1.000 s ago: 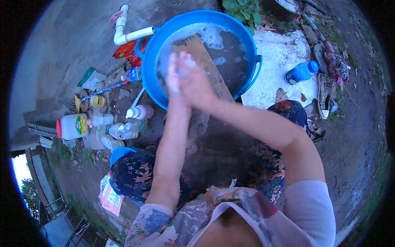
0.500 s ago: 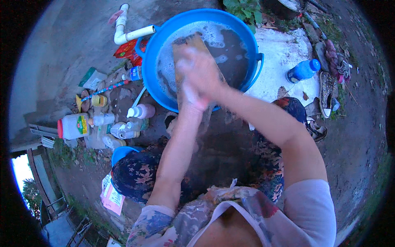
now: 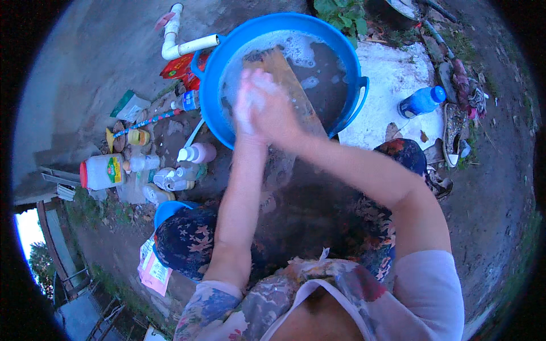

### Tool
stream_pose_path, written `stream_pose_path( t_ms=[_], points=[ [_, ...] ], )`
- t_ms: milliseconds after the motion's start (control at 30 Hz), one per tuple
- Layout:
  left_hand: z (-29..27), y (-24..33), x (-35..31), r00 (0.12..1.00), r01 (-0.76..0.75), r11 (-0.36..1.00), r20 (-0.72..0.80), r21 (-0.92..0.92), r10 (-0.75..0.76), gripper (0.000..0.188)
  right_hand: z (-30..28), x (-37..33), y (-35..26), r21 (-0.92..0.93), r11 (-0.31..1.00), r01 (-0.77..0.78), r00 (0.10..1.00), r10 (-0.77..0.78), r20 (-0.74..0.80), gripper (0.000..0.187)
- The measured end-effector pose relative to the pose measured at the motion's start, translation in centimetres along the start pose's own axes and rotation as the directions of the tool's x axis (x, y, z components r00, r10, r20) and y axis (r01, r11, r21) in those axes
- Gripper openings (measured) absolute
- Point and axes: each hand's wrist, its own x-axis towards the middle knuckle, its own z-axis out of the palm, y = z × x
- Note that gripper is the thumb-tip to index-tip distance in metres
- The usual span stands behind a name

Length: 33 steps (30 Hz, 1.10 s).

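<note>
My left hand [image 3: 245, 111] and my right hand [image 3: 274, 116] are pressed together, palm to palm, above the left edge of a wooden board [image 3: 296, 94]. Whitish suds or something pale shows between them. Both are closed and blurred by motion; what they hold, if anything, is hidden. The board slants across a round blue tub [image 3: 354, 68], its near end at the tub's rim. Grey-brown soapy water [image 3: 327, 68] with patches of white foam fills the tub around it.
A white pipe [image 3: 190, 46] ends at the tub's left rim. Left stand several bottles, a pink-white one [image 3: 197, 153] and a red-lidded jar [image 3: 102, 172] among them. Right, a blue bottle [image 3: 421, 102] lies on a white sheet [image 3: 381, 79] near a patterned shoe [image 3: 453, 133].
My joined hands have shifted left and slightly up, off the middle of the board, so more of its surface shows. They are still pressed together.
</note>
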Motion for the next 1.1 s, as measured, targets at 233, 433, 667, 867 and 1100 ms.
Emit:
stream_pose_path(
  t_ms=[233,433,667,867,1100],
  points=[
    [2.9,-3.2,-2.3,0.978,0.19,0.981,-0.078,-0.047,-0.193,0.039,-1.7,1.8,1.5,0.344,0.871,-0.35,0.921,0.388,-0.047,0.033],
    [-4.5,0.0,0.0,0.99,-0.036,0.971,0.127,-0.235,0.068,0.032,-0.5,-2.5,-5.3,0.222,0.965,0.141,0.99,-0.139,-0.025,0.042],
    [-1.0,-0.5,0.3,0.922,0.232,0.961,0.349,-0.151,-0.168,0.037,0.5,-0.7,-1.0,0.269,0.958,-0.099,0.993,0.112,-0.033,0.036],
    [3.7,-3.9,-3.3,0.998,0.04,0.992,0.05,0.118,-0.046,0.045,-2.9,2.5,0.4,0.601,0.645,-0.473,0.868,0.458,0.192,0.029],
    [5.3,0.7,1.1,0.786,-0.486,-0.097,0.482,0.869,0.386,0.044,-6.6,4.2,-3.0,0.807,-0.028,-0.59,0.693,0.496,0.524,0.053]
  ],
)
